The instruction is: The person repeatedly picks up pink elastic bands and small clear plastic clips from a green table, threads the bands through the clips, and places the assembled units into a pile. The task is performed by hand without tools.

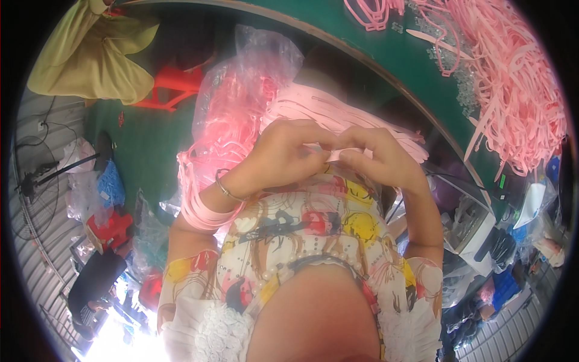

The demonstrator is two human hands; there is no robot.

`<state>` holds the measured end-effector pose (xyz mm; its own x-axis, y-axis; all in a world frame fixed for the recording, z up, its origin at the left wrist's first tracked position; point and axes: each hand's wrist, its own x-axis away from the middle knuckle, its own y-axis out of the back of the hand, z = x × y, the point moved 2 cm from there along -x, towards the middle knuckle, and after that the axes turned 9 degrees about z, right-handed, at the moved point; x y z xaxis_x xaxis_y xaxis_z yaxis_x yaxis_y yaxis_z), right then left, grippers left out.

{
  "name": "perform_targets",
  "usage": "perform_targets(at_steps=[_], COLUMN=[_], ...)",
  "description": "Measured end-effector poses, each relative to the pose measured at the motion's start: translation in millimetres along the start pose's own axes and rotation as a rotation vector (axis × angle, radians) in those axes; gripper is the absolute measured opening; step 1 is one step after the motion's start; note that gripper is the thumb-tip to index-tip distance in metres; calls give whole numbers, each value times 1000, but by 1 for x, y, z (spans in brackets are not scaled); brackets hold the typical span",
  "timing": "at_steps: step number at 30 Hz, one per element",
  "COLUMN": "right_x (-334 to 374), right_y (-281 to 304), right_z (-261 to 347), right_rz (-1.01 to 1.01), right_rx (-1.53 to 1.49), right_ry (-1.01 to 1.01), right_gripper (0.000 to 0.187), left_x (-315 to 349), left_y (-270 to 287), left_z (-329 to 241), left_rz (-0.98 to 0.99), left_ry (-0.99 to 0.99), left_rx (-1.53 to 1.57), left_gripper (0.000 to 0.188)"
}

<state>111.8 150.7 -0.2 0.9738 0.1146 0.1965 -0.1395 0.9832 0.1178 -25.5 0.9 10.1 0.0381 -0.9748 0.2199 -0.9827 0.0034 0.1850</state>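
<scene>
Both hands meet in front of my chest, their fingertips nearly touching around a pink strap. My left hand pinches it between thumb and fingers. From the other side my right hand is closed on it in the same way. Only a short piece of that strap shows; the fingers cover the rest. Several pink strap loops hang over my left forearm, near a bracelet. Beyond the hands, a thick bundle of flat pink straps lies across my lap.
A clear plastic bag with pink straps stands beyond my left hand. On the green table at far right lie a heap of pink straps and clear plastic pieces. A red stool stands far left.
</scene>
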Motion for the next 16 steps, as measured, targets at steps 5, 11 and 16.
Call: perform_targets(at_steps=[5, 11, 16], right_x=[-4, -3, -8], right_y=[-1, -11, -19], right_z=[0, 0, -14], right_rz=[-37, -251, -460], right_rx=[118, 157, 222], right_ry=[-12, 78, 146], right_gripper=[18, 13, 13], left_x=[0, 5, 2], left_y=[-1, -4, -11], left_z=[4, 5, 16], left_rz=[-74, -147, -184], left_ry=[-94, -21, 60], left_rx=[-39, 130, 271], left_gripper=[22, 23, 22])
